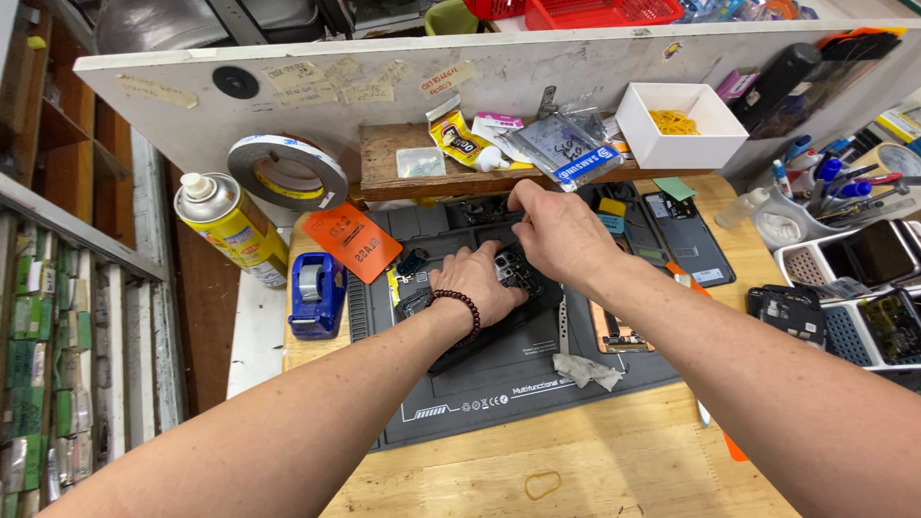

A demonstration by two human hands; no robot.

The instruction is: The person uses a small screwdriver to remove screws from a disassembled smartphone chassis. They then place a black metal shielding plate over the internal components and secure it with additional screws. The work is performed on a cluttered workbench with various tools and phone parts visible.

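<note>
centre of frame: left hand [477, 280], fingers spread flat, presses the opened phone [513, 278] down on the dark work mat [499, 369] to steady it. right hand [559, 233], fingertips pinched, reaches to the mat's upper edge; what it pinches cannot be told. left of frame: blue tape dispenser [317, 293] and spray can [230, 225] on the tabletop [614, 460].

wooden bench [614, 451] | black work mat [499, 384] | blue tape dispenser [315, 295] | rubber band [542, 484]
</note>
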